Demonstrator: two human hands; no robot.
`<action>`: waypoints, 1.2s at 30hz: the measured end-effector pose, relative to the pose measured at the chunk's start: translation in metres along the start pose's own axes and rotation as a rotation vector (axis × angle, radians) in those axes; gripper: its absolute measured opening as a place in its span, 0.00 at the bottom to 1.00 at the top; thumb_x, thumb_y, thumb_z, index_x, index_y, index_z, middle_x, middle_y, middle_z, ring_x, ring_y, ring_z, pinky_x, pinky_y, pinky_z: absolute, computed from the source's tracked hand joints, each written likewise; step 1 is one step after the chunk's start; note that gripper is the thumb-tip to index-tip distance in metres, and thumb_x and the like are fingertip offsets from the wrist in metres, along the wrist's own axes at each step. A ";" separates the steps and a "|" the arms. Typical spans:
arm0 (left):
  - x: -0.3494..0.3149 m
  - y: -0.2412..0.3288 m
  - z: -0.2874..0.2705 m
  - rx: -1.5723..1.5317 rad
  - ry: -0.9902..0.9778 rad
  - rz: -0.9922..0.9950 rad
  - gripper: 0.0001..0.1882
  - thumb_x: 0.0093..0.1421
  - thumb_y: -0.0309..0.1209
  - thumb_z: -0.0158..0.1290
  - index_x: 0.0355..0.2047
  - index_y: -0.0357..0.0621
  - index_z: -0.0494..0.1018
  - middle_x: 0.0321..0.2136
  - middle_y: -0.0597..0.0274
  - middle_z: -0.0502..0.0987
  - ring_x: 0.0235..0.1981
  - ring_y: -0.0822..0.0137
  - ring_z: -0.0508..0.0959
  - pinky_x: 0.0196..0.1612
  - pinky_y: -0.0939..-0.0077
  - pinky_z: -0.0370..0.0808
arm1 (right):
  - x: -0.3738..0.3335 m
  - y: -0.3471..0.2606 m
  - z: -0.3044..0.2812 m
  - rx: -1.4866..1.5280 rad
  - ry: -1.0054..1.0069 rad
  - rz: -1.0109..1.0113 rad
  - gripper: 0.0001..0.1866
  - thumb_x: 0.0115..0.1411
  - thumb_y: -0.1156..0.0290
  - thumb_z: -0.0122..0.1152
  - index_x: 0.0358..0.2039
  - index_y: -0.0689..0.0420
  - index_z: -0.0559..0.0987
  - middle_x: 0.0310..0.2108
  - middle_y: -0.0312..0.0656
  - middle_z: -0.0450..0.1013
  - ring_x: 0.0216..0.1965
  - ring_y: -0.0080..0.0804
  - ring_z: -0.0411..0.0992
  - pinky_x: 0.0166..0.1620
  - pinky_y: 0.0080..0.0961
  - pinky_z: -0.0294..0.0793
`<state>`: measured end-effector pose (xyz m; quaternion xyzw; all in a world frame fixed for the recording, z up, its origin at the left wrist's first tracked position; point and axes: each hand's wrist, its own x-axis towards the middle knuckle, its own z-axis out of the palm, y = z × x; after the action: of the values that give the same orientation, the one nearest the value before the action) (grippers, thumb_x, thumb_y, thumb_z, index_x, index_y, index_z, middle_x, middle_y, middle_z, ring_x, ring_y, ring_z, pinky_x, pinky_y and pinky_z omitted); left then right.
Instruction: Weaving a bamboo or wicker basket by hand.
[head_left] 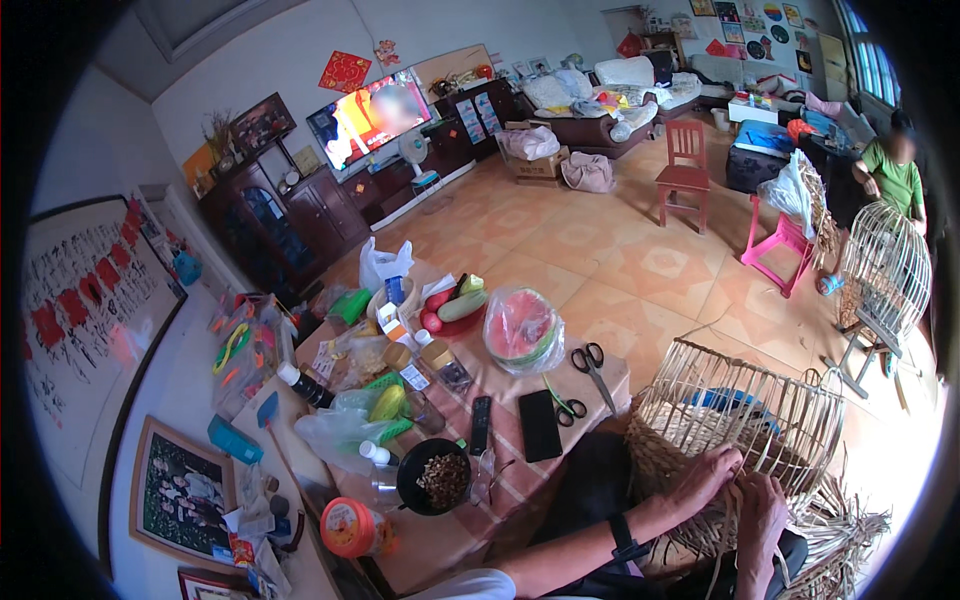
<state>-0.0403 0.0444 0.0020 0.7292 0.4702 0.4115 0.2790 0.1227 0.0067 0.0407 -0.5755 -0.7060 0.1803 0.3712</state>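
Note:
A half-woven basket (690, 415) lies tilted in my lap, its lower wall dense with plaited straw and its upper ribs bare. My left hand (705, 478), with a dark band on the wrist, pinches at the basket's weave where the ribs begin. Close beside it, my right hand (762, 515) has its fingers closed around a pale straw strand (728, 530) that hangs down between the hands. Exactly where the strand enters the weave is hidden by my fingers. Loose straw (835, 525) fans out right of my right hand.
The table (500, 500) at left bears two pairs of scissors (592, 375), a phone (540, 424), a remote (481, 425), a bagged cut watermelon (523, 330) and a black bowl (434, 476). Beyond stand a red chair (685, 170) and a pink stool (778, 245). A person in green (893, 175) sits behind another basket (888, 260).

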 end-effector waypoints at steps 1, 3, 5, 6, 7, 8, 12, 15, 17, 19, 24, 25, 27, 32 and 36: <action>0.000 0.000 0.000 0.001 -0.001 0.002 0.10 0.56 0.17 0.55 0.38 0.36 0.68 0.34 0.50 0.72 0.37 0.47 0.77 0.37 0.58 0.73 | 0.000 0.000 0.000 -0.009 -0.010 0.009 0.06 0.58 0.77 0.58 0.36 0.60 0.80 0.31 0.49 0.75 0.35 0.49 0.75 0.38 0.41 0.73; -0.002 0.000 -0.001 -0.028 0.006 0.013 0.09 0.56 0.18 0.56 0.35 0.38 0.67 0.31 0.50 0.72 0.35 0.47 0.77 0.36 0.58 0.72 | -0.003 -0.006 -0.006 -0.077 -0.057 0.040 0.06 0.58 0.77 0.59 0.36 0.59 0.81 0.30 0.49 0.74 0.35 0.50 0.75 0.38 0.41 0.73; -0.001 0.002 -0.004 -0.022 -0.021 0.023 0.08 0.56 0.19 0.55 0.34 0.38 0.67 0.29 0.50 0.71 0.34 0.47 0.77 0.35 0.58 0.72 | -0.006 -0.012 -0.013 -0.148 -0.107 0.073 0.06 0.57 0.76 0.61 0.36 0.57 0.81 0.29 0.49 0.73 0.34 0.50 0.75 0.38 0.41 0.73; 0.000 0.003 -0.006 -0.015 -0.047 0.033 0.08 0.57 0.20 0.55 0.34 0.38 0.67 0.26 0.49 0.71 0.32 0.46 0.77 0.34 0.58 0.71 | -0.006 -0.015 -0.016 -0.191 -0.134 0.066 0.07 0.55 0.76 0.63 0.36 0.56 0.81 0.29 0.49 0.71 0.34 0.50 0.74 0.37 0.41 0.72; 0.001 0.003 -0.009 -0.016 -0.048 0.032 0.08 0.57 0.20 0.55 0.34 0.38 0.67 0.26 0.49 0.71 0.32 0.46 0.77 0.34 0.58 0.71 | -0.005 -0.017 -0.017 -0.235 -0.162 0.058 0.09 0.54 0.75 0.64 0.37 0.55 0.81 0.28 0.48 0.70 0.34 0.50 0.73 0.37 0.41 0.72; 0.003 0.001 -0.011 -0.006 -0.095 0.021 0.06 0.58 0.21 0.54 0.34 0.38 0.67 0.25 0.48 0.71 0.30 0.45 0.77 0.33 0.57 0.71 | -0.005 -0.014 -0.015 -0.235 -0.162 0.059 0.09 0.54 0.75 0.64 0.37 0.55 0.81 0.28 0.48 0.70 0.34 0.50 0.73 0.37 0.41 0.72; 0.001 -0.002 -0.015 0.047 -0.151 0.098 0.05 0.62 0.25 0.50 0.33 0.36 0.67 0.22 0.44 0.72 0.28 0.45 0.77 0.31 0.56 0.69 | 0.000 -0.004 -0.012 -0.355 0.008 -0.133 0.13 0.47 0.74 0.69 0.34 0.56 0.78 0.32 0.46 0.67 0.37 0.48 0.70 0.35 0.42 0.71; 0.001 0.007 -0.023 0.022 -0.233 0.040 0.06 0.63 0.26 0.50 0.32 0.36 0.67 0.23 0.43 0.73 0.29 0.44 0.77 0.31 0.56 0.69 | 0.001 0.008 -0.011 -0.362 0.045 -0.135 0.14 0.42 0.74 0.70 0.30 0.58 0.76 0.34 0.45 0.66 0.40 0.47 0.68 0.36 0.43 0.70; 0.002 0.007 -0.026 0.033 -0.239 0.023 0.06 0.63 0.26 0.50 0.32 0.36 0.68 0.23 0.43 0.74 0.29 0.44 0.77 0.31 0.56 0.70 | 0.001 0.010 -0.012 -0.397 -0.025 -0.178 0.10 0.45 0.74 0.66 0.28 0.59 0.75 0.33 0.46 0.66 0.40 0.48 0.68 0.38 0.42 0.70; 0.004 0.008 -0.027 0.040 -0.248 0.008 0.06 0.63 0.27 0.50 0.32 0.36 0.68 0.23 0.43 0.74 0.29 0.44 0.78 0.31 0.56 0.70 | 0.003 0.017 -0.014 -0.443 -0.034 -0.240 0.07 0.47 0.73 0.62 0.27 0.59 0.74 0.33 0.46 0.66 0.40 0.48 0.67 0.39 0.42 0.69; 0.007 0.009 -0.027 0.041 -0.221 -0.025 0.07 0.60 0.23 0.55 0.32 0.37 0.67 0.25 0.45 0.76 0.31 0.46 0.80 0.33 0.56 0.72 | 0.016 0.016 -0.023 -0.429 -0.079 -0.390 0.04 0.52 0.73 0.52 0.26 0.60 0.72 0.31 0.47 0.66 0.38 0.48 0.67 0.41 0.42 0.68; 0.006 0.008 -0.026 0.048 -0.220 -0.029 0.07 0.60 0.23 0.55 0.32 0.37 0.67 0.25 0.45 0.76 0.31 0.46 0.80 0.33 0.56 0.72 | 0.021 0.009 -0.027 -0.444 -0.103 -0.403 0.04 0.53 0.74 0.52 0.29 0.61 0.72 0.32 0.48 0.66 0.39 0.49 0.67 0.41 0.43 0.67; 0.003 0.002 -0.022 -0.001 -0.168 -0.050 0.09 0.58 0.22 0.56 0.34 0.39 0.66 0.27 0.47 0.77 0.32 0.46 0.80 0.33 0.56 0.73 | 0.026 0.002 -0.030 -0.449 -0.130 -0.421 0.05 0.55 0.75 0.52 0.32 0.62 0.71 0.32 0.49 0.66 0.39 0.50 0.66 0.41 0.44 0.67; 0.005 0.012 -0.001 0.010 -0.192 -0.011 0.09 0.59 0.21 0.55 0.38 0.41 0.67 0.27 0.52 0.77 0.32 0.51 0.81 0.33 0.60 0.74 | -0.006 0.028 -0.046 -0.481 -0.181 -0.243 0.03 0.59 0.75 0.54 0.31 0.59 0.72 0.29 0.48 0.69 0.32 0.51 0.71 0.35 0.45 0.69; 0.006 0.011 -0.013 -0.093 -0.125 0.055 0.09 0.60 0.25 0.49 0.41 0.45 0.74 0.27 0.53 0.78 0.30 0.57 0.81 0.35 0.62 0.77 | -0.037 0.037 -0.028 -0.341 -0.320 -0.088 0.09 0.55 0.79 0.57 0.37 0.58 0.71 0.33 0.51 0.74 0.35 0.56 0.76 0.34 0.48 0.73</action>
<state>-0.0455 0.0457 0.0198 0.7522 0.4121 0.3942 0.3301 0.1709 -0.0226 0.0222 -0.5626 -0.8006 0.1310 0.1592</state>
